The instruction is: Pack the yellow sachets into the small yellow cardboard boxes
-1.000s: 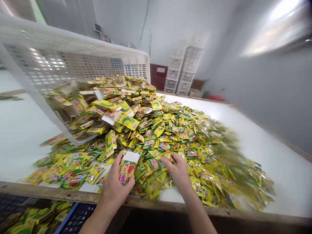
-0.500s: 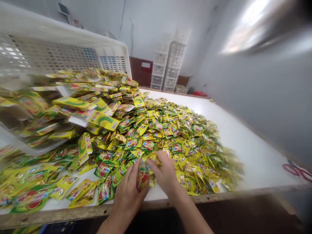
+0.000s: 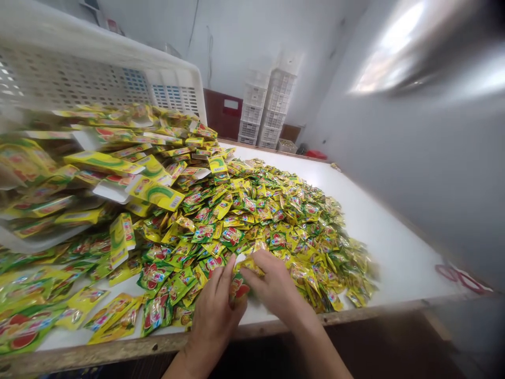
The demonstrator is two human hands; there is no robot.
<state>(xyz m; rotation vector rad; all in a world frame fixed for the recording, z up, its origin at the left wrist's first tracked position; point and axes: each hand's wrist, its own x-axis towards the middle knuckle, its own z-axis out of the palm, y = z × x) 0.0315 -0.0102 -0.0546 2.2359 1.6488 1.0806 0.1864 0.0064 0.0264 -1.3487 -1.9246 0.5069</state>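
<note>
Near the table's front edge, my left hand (image 3: 215, 310) is closed around a small green and yellow carton (image 3: 239, 287) with a watermelon picture. The carton stands upright, its white flap showing at the top. My right hand (image 3: 272, 279) pinches a yellow candy packet (image 3: 252, 264) at the carton's mouth; how far inside it reaches is hidden by the fingers. Behind both hands spreads a large heap of yellow and green packets (image 3: 232, 236). Left of them, more packets (image 3: 155, 310) lie on the white tabletop.
A white plastic crate (image 3: 177, 79) lies tipped at the left, spilling flat cartons (image 3: 155, 192) onto the heap. Red-handled scissors (image 3: 465, 279) rest at the right of the white table (image 3: 394, 242). Stacked crates (image 3: 278, 100) stand by the far wall.
The yellow packet in my right hand has moved up against the carton's top, and the hands are closer together. The whole view has shifted slightly, so the table appears further left.
</note>
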